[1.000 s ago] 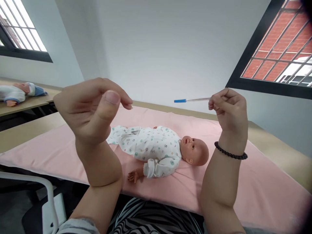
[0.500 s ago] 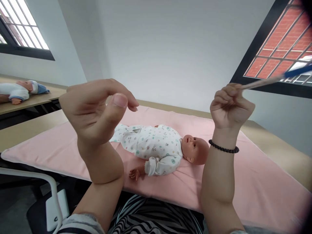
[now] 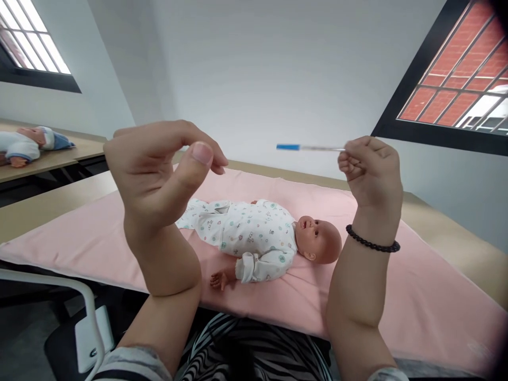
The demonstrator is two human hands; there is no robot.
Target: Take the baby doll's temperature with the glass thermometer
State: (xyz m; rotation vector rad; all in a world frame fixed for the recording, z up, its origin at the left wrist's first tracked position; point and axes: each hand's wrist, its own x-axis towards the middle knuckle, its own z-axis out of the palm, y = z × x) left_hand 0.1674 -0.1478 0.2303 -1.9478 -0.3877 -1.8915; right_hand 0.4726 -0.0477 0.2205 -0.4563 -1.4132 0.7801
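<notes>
My right hand [image 3: 369, 169], with a black braided bracelet at the wrist, pinches a thin glass thermometer [image 3: 317, 148] by one end. Its blue end points left, and the stick lies nearly level in the air. My left hand [image 3: 166, 169] is raised on the other side, fingers loosely curled and thumb apart from the fingertips, with nothing in it. Between and below the two hands, a baby doll [image 3: 257, 233] in a white patterned outfit lies on its back, head to the right. Neither hand touches the doll.
A pink cloth [image 3: 420, 296] covers most of the table [image 3: 440, 219] under the doll. Another doll [image 3: 24, 145] with a blue and white cap lies on a table at the far left. A white curved metal bar [image 3: 85, 296] stands at the lower left; a wall is behind.
The thermometer has swung from pointing right to pointing left as my right wrist turned. My left hand keeps almost the same pose.
</notes>
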